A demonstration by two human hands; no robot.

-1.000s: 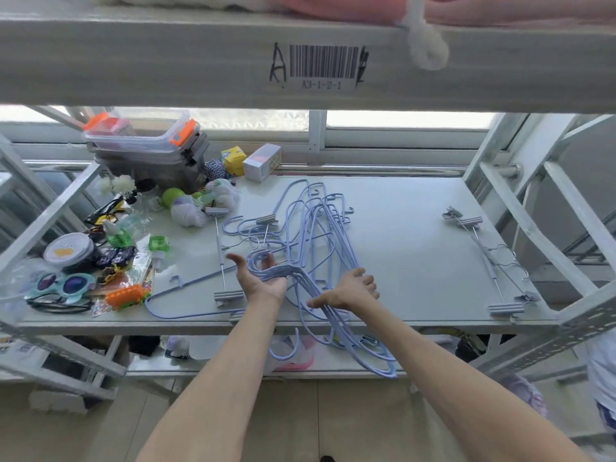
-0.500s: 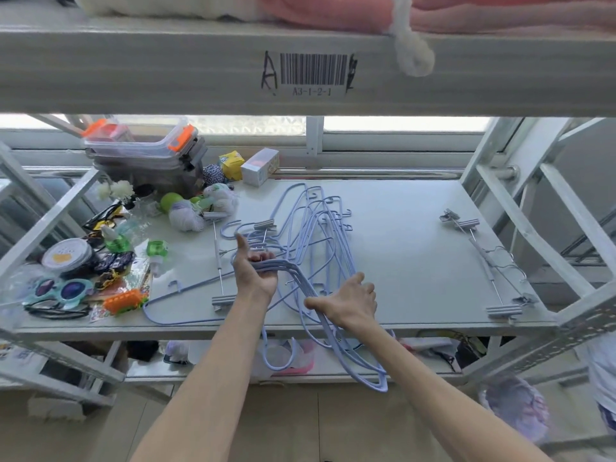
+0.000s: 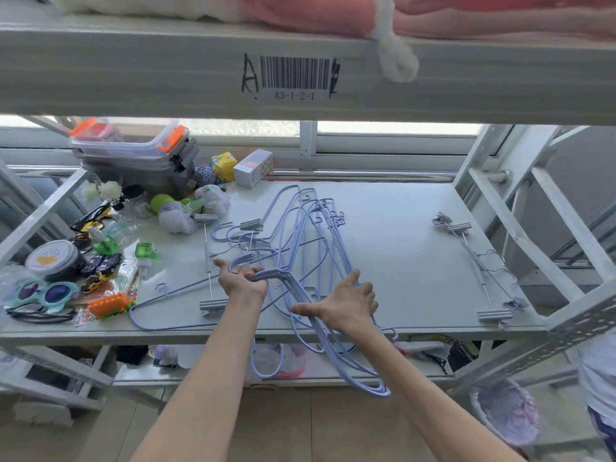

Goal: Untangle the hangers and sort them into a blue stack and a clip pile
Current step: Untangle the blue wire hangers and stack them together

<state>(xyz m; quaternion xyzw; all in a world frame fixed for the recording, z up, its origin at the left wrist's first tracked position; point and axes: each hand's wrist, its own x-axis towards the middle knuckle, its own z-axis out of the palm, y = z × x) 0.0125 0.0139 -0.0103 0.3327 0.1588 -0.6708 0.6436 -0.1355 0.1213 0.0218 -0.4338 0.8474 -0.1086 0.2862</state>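
- Nearest the camera, a bundle of blue hangers (image 3: pixel 361 373) droops over the front edge of the shelf (image 3: pixel 400 235). Its lower ends blur into the clutter on the level below.
- The left hand (image 3: pixel 241 282) clamps the bundle's necks in curled fingers, and the fist hides part of the hooks.
- The right hand (image 3: pixel 345 305) lies palm down over the same wires, fingers splayed and gripping nothing. Whether the palm touches them cannot be made out.
- Against a second ago, the right fingers have spread wider and the left hand sits slightly further left.
- Beyond the hands, loose blue hangers (image 3: pixel 300 228) lie snarled with tangled clip hangers (image 3: pixel 209 261) at mid-shelf.
- The clip pile (image 3: pixel 473 261) lies well apart at the shelf's right edge.
- Storage boxes (image 3: pixel 133 155) stand at the back left.
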